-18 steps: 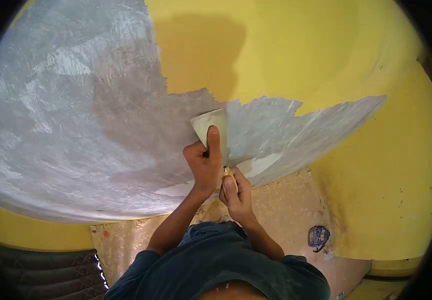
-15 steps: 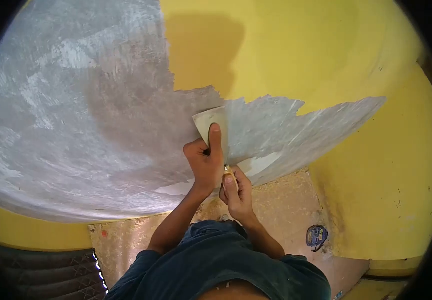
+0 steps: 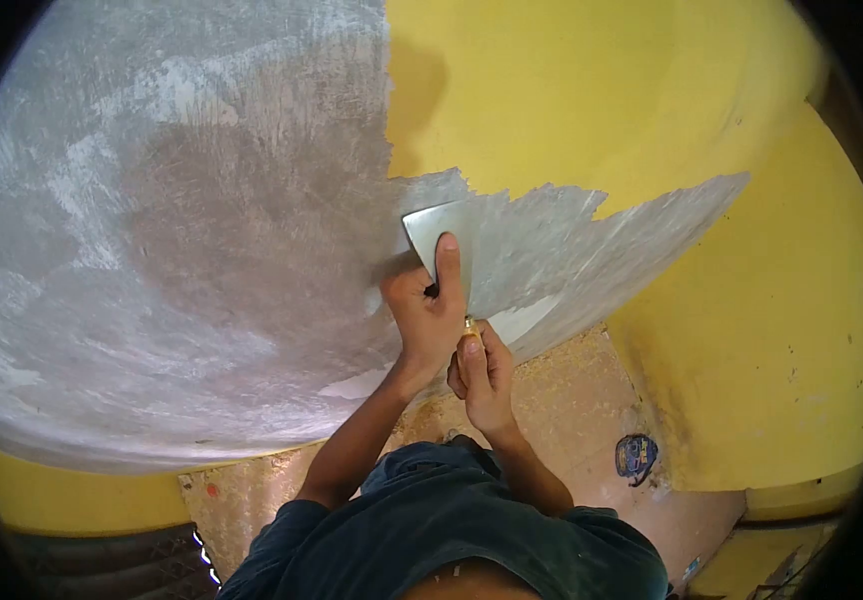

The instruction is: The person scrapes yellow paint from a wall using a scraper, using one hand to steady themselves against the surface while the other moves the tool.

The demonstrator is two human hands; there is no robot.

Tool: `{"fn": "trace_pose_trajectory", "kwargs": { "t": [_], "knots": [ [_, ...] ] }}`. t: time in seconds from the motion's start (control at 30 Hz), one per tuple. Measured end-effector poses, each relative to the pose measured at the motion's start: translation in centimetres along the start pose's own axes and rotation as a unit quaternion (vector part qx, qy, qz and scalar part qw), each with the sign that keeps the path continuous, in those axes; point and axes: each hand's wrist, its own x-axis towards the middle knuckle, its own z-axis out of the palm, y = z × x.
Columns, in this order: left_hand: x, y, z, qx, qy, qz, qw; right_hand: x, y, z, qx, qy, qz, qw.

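Observation:
A wide metal scraper [image 3: 434,222] lies near the wall, just below the jagged edge of the yellow paint. My left hand [image 3: 430,310] is closed around it, with the thumb stretched up along the blade. My right hand [image 3: 484,378] sits lower and to the right, its fingers wrapped round the light wooden handle [image 3: 471,338] below the blade. Around the scraper the wall is bare and grey [image 3: 252,220]; above it is yellow paint [image 3: 572,90].
A blue and dark container [image 3: 637,458] stands on the stained brown floor [image 3: 582,420] at the right. Another yellow wall [image 3: 762,370] rises on the right. Dark ridged material [image 3: 112,562] lies at the lower left.
Both hands and the scraper have shifted slightly right in the view, and the blade sits a little higher. The camera view has shifted too, with the paint's left edge further right.

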Motion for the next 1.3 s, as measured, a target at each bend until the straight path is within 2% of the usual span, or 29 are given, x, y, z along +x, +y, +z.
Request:
{"fn": "trace_pose_trajectory", "kwargs": {
  "t": [0.07,0.17,0.3,0.37,0.5,0.53,0.6,0.77,0.83,0.93,1.2,1.3],
  "knots": [
    [0.1,0.2,0.2,-0.046,0.035,0.03,0.998,-0.3,0.5,0.2,-0.013,0.017,0.005,1.0],
    [1.3,0.6,0.2,-0.009,0.012,0.037,0.999,0.6,-1.0,0.5,-0.035,0.032,-0.011,0.999],
    [1.3,0.9,-0.4,-0.048,-0.023,0.013,0.998,0.3,-1.1,1.1,0.005,0.026,0.02,0.999],
    [0.3,0.6,-0.6,-0.047,0.004,-0.003,0.999,-0.6,0.3,1.6,-0.008,0.041,0.001,0.999],
    [1.0,0.8,-0.4,-0.003,0.01,0.023,1.0,0.0,-0.8,1.6,-0.013,0.041,0.022,0.999],
    [1.6,1.5,-0.1,-0.001,0.011,0.034,0.999,0.6,-1.5,1.6,-0.009,0.027,0.002,1.0],
    [1.3,1.7,-0.4,0.009,0.013,0.02,1.0,0.9,-1.9,1.4,-0.004,0.009,-0.018,1.0],
    [-0.5,0.2,-0.9,-0.011,0.006,-0.032,0.999,-0.9,0.3,-0.1,0.02,-0.002,0.048,0.999],
    [0.3,1.0,-0.4,0.003,0.013,-0.021,1.0,0.0,-0.3,0.0,0.01,0.009,0.038,0.999],
    [1.6,3.0,0.2,-0.04,0.019,-0.06,0.997,0.7,-1.6,0.5,0.0,0.011,0.026,1.0],
    [1.2,2.7,0.0,-0.017,0.041,-0.066,0.997,0.5,-1.4,0.3,0.006,0.008,0.053,0.999],
    [1.6,3.0,-0.1,-0.034,0.033,-0.041,0.998,1.2,-2.1,0.4,0.004,-0.028,0.013,1.0]
  ]
}}
